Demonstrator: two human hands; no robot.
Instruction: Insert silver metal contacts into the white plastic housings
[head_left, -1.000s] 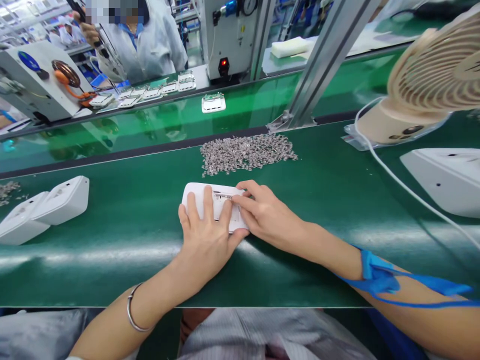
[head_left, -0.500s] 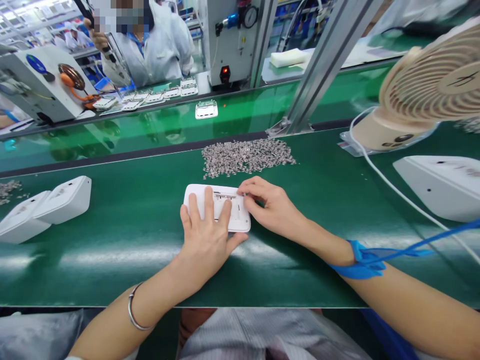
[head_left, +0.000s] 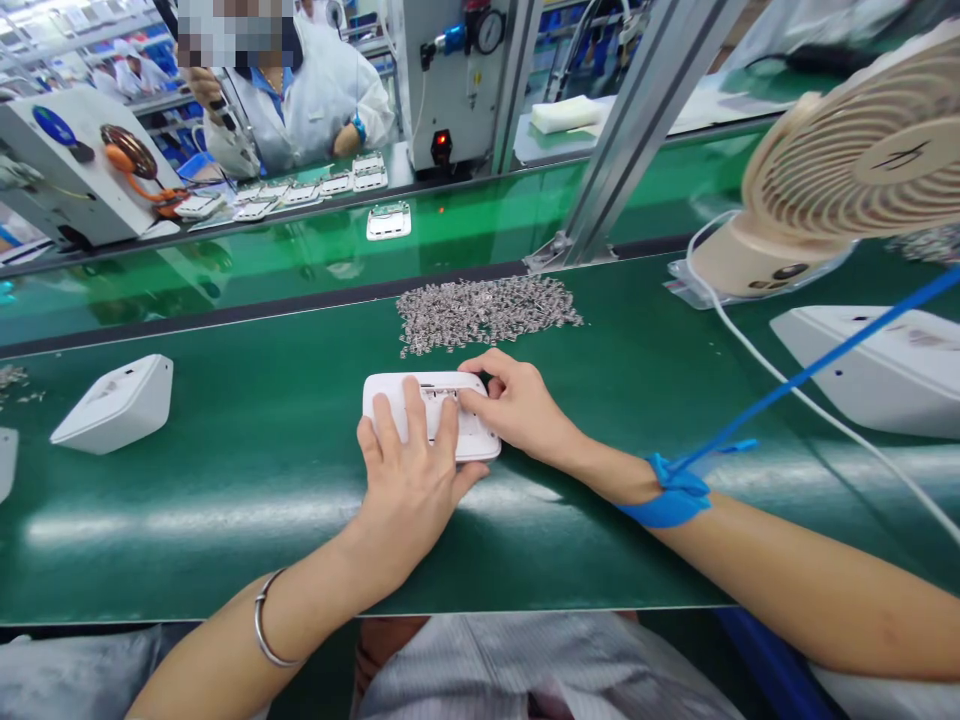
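We have the white housing (head_left: 433,412) lying between the bench's (head_left: 247,400) far and near edges, our left hand (head_left: 409,485) spread flat with 4 fingers on it; our right hand's (head_left: 520,405) curled fingers touch its right end, pinching something or nothing, we cannot tell.

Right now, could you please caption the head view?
Left hand and right hand on a white casing, small parts beyond.

the green bench (head_left: 187,560) bears white housings (head_left: 471,436) and heaps of small metallic parts (head_left: 487,310).
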